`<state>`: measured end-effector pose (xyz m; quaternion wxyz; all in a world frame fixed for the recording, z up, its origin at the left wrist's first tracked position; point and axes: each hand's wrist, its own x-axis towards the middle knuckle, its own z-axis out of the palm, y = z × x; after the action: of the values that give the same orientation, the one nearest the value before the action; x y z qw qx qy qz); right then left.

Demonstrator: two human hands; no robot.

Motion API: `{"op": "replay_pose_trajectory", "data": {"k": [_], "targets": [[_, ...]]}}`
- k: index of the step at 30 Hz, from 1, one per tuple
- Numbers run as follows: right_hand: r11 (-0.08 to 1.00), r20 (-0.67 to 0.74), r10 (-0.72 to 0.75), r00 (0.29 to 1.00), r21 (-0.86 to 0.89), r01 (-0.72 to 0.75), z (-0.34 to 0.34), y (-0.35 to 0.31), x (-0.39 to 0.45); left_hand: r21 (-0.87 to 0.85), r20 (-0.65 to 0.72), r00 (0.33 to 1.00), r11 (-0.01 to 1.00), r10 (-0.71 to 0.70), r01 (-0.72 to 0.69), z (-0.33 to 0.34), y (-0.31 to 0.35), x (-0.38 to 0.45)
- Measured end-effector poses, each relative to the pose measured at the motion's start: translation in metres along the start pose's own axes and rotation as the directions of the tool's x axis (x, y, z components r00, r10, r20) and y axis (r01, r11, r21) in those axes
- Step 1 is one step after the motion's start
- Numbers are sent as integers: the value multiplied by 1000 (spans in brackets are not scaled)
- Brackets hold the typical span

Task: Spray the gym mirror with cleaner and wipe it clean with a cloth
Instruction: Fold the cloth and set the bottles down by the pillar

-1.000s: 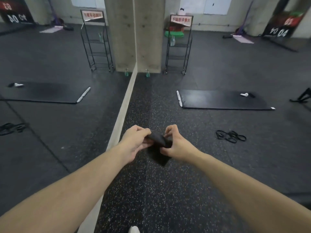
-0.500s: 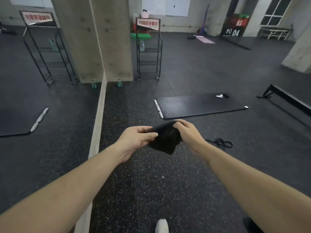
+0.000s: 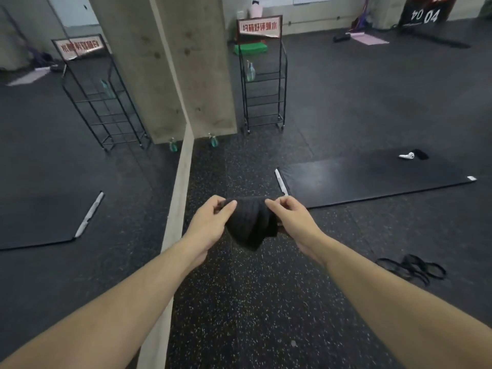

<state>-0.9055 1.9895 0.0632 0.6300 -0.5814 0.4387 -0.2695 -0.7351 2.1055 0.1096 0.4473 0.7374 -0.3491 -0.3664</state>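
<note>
I hold one black cloth [image 3: 251,225] up in front of me with my two hands. My left hand [image 3: 210,222] pinches its top left edge, fingers curled tight on it. My right hand [image 3: 291,222] pinches the top right edge the same way. The cloth hangs down between my hands in a soft bunch, above the speckled floor [image 3: 253,302].

The big mirror [image 3: 66,155] is on my left, standing on a pale strip [image 3: 175,209] along the floor. In it I see copies of things in the room.

One small green spray bottle [image 3: 213,140] stands on the floor by the foot of the one concrete pillar [image 3: 202,62], well away from my hands. One black wire rack [image 3: 263,83] with a red and white sign stands beside the pillar, with one bottle [image 3: 250,71] on a shelf.

One black mat [image 3: 372,179] lies on my right. One white thing [image 3: 406,155] sits on it. A heap of black bands [image 3: 410,267] lies near my right arm; I cannot count them.
</note>
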Motion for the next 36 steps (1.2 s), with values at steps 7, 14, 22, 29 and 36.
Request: {"op": "replay_pose_trajectory", "data": {"k": [7,14,22,29,36], "targets": [[981,78,177,981,71,-182,10,-29,171,-39,25,996,996,86,-85,-15,21,166],[977,16,154,988,147,-154,16,-77,347,-91,117,982,987,146,-136,-37,50,363],[971,-47,102,994,223,-90,20,-133,524,43,-52,996,997,72,-69,-51,102,551],[978,-35,111,993,184,-103,30,-171,698,48,-104,987,991,126,-122,-25,130,702],[964,133,151,979,200,-176,28,-212,877,-259,-124,973,953,-197,160,-13,155,876]]}}
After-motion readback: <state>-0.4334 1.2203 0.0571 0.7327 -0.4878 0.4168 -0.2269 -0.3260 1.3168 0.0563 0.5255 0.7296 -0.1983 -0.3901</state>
